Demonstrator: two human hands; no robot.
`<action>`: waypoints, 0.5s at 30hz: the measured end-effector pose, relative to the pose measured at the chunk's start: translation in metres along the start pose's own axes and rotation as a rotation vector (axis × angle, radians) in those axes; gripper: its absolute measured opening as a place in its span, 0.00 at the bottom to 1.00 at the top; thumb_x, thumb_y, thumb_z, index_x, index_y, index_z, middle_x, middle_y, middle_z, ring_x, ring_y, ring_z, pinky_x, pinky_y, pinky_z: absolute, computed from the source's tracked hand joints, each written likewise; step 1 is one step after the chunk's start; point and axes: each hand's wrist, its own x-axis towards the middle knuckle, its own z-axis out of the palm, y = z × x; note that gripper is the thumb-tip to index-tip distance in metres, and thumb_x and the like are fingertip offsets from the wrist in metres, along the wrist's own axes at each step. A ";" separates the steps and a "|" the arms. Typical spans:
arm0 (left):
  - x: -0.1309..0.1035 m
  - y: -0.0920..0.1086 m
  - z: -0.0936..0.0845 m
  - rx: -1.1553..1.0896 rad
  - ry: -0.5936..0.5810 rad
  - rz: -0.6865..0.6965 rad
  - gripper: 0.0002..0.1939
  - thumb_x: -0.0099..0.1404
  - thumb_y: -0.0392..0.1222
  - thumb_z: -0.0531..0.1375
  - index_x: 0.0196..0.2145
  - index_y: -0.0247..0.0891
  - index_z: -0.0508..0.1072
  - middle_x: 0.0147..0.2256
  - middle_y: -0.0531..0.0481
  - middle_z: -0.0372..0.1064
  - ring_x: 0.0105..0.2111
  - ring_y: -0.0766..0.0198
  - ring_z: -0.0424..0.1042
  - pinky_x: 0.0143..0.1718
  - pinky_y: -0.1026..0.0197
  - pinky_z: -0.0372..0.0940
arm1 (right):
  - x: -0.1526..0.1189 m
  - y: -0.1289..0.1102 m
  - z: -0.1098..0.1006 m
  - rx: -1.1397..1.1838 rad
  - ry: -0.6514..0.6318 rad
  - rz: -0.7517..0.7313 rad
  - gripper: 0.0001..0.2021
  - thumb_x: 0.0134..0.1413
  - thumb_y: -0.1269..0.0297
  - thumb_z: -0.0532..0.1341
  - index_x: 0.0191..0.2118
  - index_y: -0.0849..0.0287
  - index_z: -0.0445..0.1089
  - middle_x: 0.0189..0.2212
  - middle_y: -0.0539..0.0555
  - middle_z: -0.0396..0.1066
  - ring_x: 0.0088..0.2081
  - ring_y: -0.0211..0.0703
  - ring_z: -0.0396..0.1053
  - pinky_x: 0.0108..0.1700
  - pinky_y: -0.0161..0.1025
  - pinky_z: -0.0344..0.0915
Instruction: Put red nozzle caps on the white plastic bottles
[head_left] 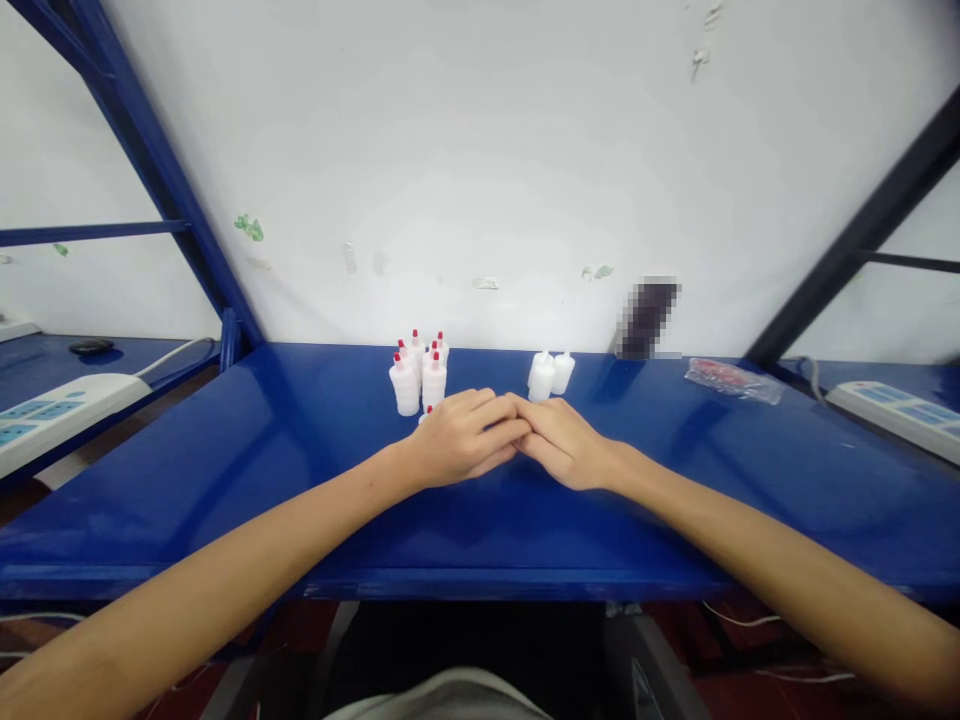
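Over the middle of the blue table (465, 540), my left hand (471, 436) and my right hand (564, 440) meet, fingers overlapping and curled together. Whether anything small lies between them is hidden. Just behind my left hand stand several white bottles with red tips (406, 385); one more is mostly covered by that hand, its red tip showing. Behind my right hand are white bottles without red tips (541, 378), upright and close together.
A clear plastic bag with red pieces (733, 380) lies at the back right. A dark pixelated object (649, 318) leans on the wall. Power strips sit left (67, 410) and right (900, 412). Blue frame posts (161, 150) rise at both sides.
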 end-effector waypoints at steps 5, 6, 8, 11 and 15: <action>0.002 -0.003 -0.012 -0.093 0.054 -0.183 0.04 0.71 0.36 0.54 0.40 0.38 0.69 0.36 0.47 0.70 0.34 0.63 0.68 0.35 0.60 0.66 | 0.022 -0.008 -0.015 0.076 0.053 -0.087 0.09 0.63 0.57 0.50 0.37 0.56 0.58 0.24 0.47 0.62 0.24 0.39 0.57 0.29 0.37 0.54; -0.003 -0.004 -0.016 -0.128 0.073 -0.242 0.04 0.71 0.37 0.54 0.39 0.38 0.69 0.35 0.47 0.70 0.35 0.63 0.68 0.36 0.60 0.66 | 0.022 -0.009 -0.016 0.108 0.058 -0.093 0.11 0.64 0.54 0.50 0.40 0.56 0.59 0.24 0.47 0.63 0.24 0.39 0.58 0.29 0.37 0.54; -0.017 -0.007 -0.023 -0.181 0.113 -0.399 0.06 0.72 0.39 0.52 0.38 0.38 0.67 0.33 0.49 0.69 0.32 0.64 0.68 0.35 0.61 0.64 | 0.018 -0.006 -0.016 0.139 0.087 -0.066 0.15 0.65 0.51 0.50 0.46 0.57 0.62 0.23 0.46 0.64 0.23 0.38 0.59 0.30 0.36 0.55; -0.040 -0.016 -0.032 -0.116 0.111 -0.671 0.11 0.74 0.41 0.48 0.33 0.38 0.64 0.26 0.54 0.63 0.24 0.67 0.62 0.29 0.62 0.58 | 0.004 0.011 -0.013 0.041 0.188 0.017 0.13 0.64 0.54 0.53 0.41 0.58 0.66 0.21 0.46 0.64 0.21 0.37 0.58 0.28 0.35 0.55; -0.051 -0.027 -0.035 -0.055 -0.150 -0.835 0.12 0.73 0.45 0.50 0.32 0.39 0.63 0.23 0.56 0.62 0.22 0.67 0.62 0.28 0.63 0.55 | -0.011 0.038 -0.012 -0.087 0.233 0.139 0.10 0.61 0.61 0.55 0.32 0.59 0.69 0.20 0.48 0.66 0.20 0.36 0.59 0.29 0.36 0.55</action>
